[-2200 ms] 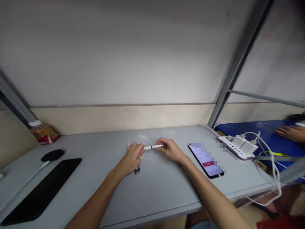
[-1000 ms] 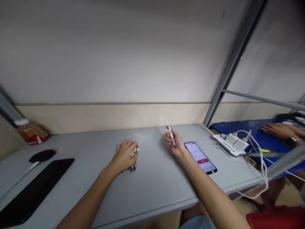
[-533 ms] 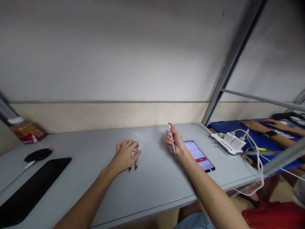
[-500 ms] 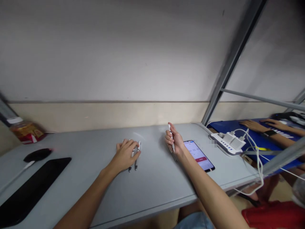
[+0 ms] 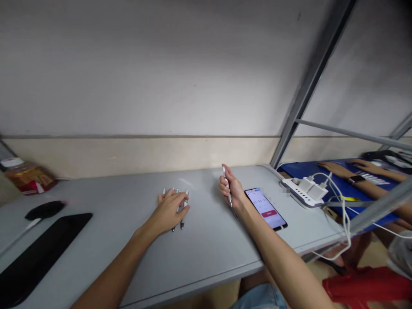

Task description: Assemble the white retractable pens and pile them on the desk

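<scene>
My left hand (image 5: 168,209) lies on the grey table (image 5: 206,253) with its fingers curled over a few white pens (image 5: 182,214) that rest flat under it. My right hand (image 5: 232,192) is closed around one white pen (image 5: 226,187), held nearly upright a little above the table. A phone (image 5: 265,207) with a lit screen lies just right of that hand.
A white power strip (image 5: 304,192) with chargers and cables sits at the table's right end. A black mat (image 5: 38,253), a dark mouse (image 5: 45,209) and a jar (image 5: 27,177) are at the left. Another person's hands (image 5: 334,168) rest on the blue table to the right.
Earlier both hands held one pen between them. The right hand has since carried it off to the right and turned it upright; the left stays on the pens.
</scene>
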`<state>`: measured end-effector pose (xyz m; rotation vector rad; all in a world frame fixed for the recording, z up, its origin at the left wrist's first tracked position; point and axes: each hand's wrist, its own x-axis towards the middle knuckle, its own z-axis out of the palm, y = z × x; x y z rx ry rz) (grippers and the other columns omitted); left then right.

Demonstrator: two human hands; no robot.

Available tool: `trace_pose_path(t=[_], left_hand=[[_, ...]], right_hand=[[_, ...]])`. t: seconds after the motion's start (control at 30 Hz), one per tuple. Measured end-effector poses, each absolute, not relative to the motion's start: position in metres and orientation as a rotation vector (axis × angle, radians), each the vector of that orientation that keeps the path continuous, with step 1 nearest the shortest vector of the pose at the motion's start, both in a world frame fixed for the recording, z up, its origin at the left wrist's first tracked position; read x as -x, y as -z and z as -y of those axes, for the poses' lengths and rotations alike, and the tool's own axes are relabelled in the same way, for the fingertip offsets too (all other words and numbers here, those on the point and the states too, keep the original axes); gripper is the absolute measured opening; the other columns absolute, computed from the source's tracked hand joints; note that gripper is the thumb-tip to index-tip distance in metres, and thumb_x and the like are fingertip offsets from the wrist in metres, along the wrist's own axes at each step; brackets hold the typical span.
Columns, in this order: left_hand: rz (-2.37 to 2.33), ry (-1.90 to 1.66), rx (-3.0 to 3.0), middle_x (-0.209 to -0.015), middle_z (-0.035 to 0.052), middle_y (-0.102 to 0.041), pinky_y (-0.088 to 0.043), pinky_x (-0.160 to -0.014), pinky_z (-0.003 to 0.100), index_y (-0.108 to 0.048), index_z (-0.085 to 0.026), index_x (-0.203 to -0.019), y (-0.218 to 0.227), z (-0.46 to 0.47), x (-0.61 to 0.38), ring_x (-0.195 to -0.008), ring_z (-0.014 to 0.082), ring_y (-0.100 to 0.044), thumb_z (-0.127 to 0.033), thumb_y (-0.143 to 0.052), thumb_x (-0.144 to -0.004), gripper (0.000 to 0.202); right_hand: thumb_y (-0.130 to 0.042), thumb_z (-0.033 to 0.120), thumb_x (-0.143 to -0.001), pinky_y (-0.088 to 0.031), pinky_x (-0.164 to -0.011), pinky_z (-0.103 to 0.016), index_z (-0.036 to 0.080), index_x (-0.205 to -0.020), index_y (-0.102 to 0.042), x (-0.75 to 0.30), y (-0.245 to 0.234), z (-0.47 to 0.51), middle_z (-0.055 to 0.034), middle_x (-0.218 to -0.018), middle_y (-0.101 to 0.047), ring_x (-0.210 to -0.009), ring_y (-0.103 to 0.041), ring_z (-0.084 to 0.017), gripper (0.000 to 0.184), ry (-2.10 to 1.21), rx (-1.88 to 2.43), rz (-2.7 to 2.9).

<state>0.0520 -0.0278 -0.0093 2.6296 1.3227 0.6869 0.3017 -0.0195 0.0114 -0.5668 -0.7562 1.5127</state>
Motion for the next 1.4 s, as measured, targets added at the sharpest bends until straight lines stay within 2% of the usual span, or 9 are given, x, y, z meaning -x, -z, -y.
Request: trace_pose_path(t=[0.3, 0.47, 0.57, 0.7, 0.83, 0.93, 1.07, 1.23, 1.4], left_hand=[[-1.219, -0.543, -2.663, -0.068, -0.0002, -0.058, -0.028, -0.085, 0.040, -0.064, -0.027, -0.095, 0.006, 0.031, -0.053, -0.088, 0.0224, -0.050, -0.039, -0.049, -0.088, 0.021], [-1.205, -0.521, -2.673, -0.068, -0.0003, -0.058, -0.028, -0.085, 0.040, -0.066, -0.027, -0.089, 0.006, 0.033, -0.055, -0.090, 0.0231, -0.051, -0.037, -0.050, -0.087, 0.018], [-1.206, -0.528, -2.677, -0.067, -0.0005, -0.058, -0.029, -0.083, 0.038, -0.064, -0.026, -0.083, 0.005, 0.034, -0.056, -0.087, 0.0225, -0.051, -0.035, -0.051, -0.086, 0.016], [-1.239, -0.546, -2.660, -0.067, -0.0007, -0.057, -0.030, -0.081, 0.036, -0.062, -0.024, -0.079, 0.004, 0.035, -0.057, -0.085, 0.0220, -0.051, -0.033, -0.051, -0.086, 0.016], [-1.287, -0.614, -2.600, -0.071, 0.0001, -0.060, -0.031, -0.083, 0.037, -0.063, -0.024, -0.085, 0.004, 0.033, -0.057, -0.086, 0.0218, -0.053, -0.031, -0.050, -0.085, 0.015], [-1.312, -0.732, -2.516, -0.077, 0.0004, -0.063, -0.035, -0.084, 0.036, -0.064, -0.024, -0.090, 0.003, 0.030, -0.056, -0.083, 0.0197, -0.055, -0.029, -0.048, -0.086, 0.017], [-1.272, -0.880, -2.372, -0.079, 0.0008, -0.064, -0.041, -0.081, 0.033, -0.065, -0.024, -0.096, 0.000, 0.027, -0.053, -0.077, 0.0177, -0.056, -0.031, -0.048, -0.086, 0.021], [-1.267, -1.025, -2.191, -0.078, -0.0009, -0.062, -0.042, -0.066, 0.026, -0.065, -0.023, -0.097, -0.003, 0.026, -0.053, -0.071, 0.0147, -0.056, -0.035, -0.046, -0.087, 0.024], [-1.267, -1.005, -2.184, -0.071, -0.0019, -0.061, -0.041, -0.058, 0.024, -0.063, -0.022, -0.097, -0.005, 0.027, -0.052, -0.063, 0.0132, -0.055, -0.035, -0.041, -0.091, 0.027]], right_hand=[[-0.058, 0.041, -0.084, -0.018, -0.032, -0.016, 0.032, -0.127, -0.038, -0.296, -0.013, 0.023, 0.0109, -0.055, -0.036, -0.035, -0.023, -0.006, 0.048, -1.392, 0.711, 0.883], [-0.053, 0.042, -0.083, -0.027, -0.037, -0.017, 0.025, -0.112, -0.050, -0.289, -0.003, 0.020, 0.0059, -0.067, -0.048, -0.045, -0.039, -0.008, 0.034, -1.077, 1.018, 1.128], [-0.055, 0.038, -0.080, -0.032, -0.044, -0.019, 0.021, -0.104, -0.057, -0.288, 0.006, 0.016, 0.0057, -0.064, -0.046, -0.049, -0.042, -0.009, 0.029, -0.862, 1.195, 1.290], [-0.051, 0.036, -0.083, -0.035, -0.054, -0.023, 0.018, -0.098, -0.061, -0.293, 0.010, 0.013, 0.0029, -0.062, -0.053, -0.055, -0.047, -0.012, 0.025, -0.661, 1.427, 1.441], [-0.053, 0.029, -0.082, -0.040, -0.073, -0.028, 0.015, -0.094, -0.066, -0.297, 0.008, 0.016, -0.0059, -0.081, -0.063, -0.082, -0.055, -0.019, 0.022, -0.379, 1.677, 1.581], [-0.054, 0.027, -0.081, -0.038, -0.083, -0.034, 0.016, -0.094, -0.070, -0.299, 0.008, 0.019, -0.0126, -0.104, -0.062, -0.103, -0.050, -0.027, 0.024, -0.199, 1.888, 1.667], [-0.053, 0.021, -0.080, -0.040, -0.082, -0.035, 0.017, -0.099, -0.071, -0.301, 0.008, 0.021, -0.0148, -0.110, -0.058, -0.104, -0.052, -0.029, 0.026, -0.216, 2.037, 1.737], [-0.055, 0.008, -0.073, -0.041, -0.080, -0.030, 0.018, -0.120, -0.061, -0.306, 0.011, 0.020, -0.0125, -0.109, -0.059, -0.094, -0.057, -0.022, 0.049, -0.285, 1.982, 1.759], [-0.058, 0.010, -0.073, -0.041, -0.084, -0.034, 0.018, -0.115, -0.064, -0.306, 0.011, 0.020, -0.0144, -0.111, -0.058, -0.104, -0.052, -0.028, 0.043, -0.259, 1.955, 1.757]])
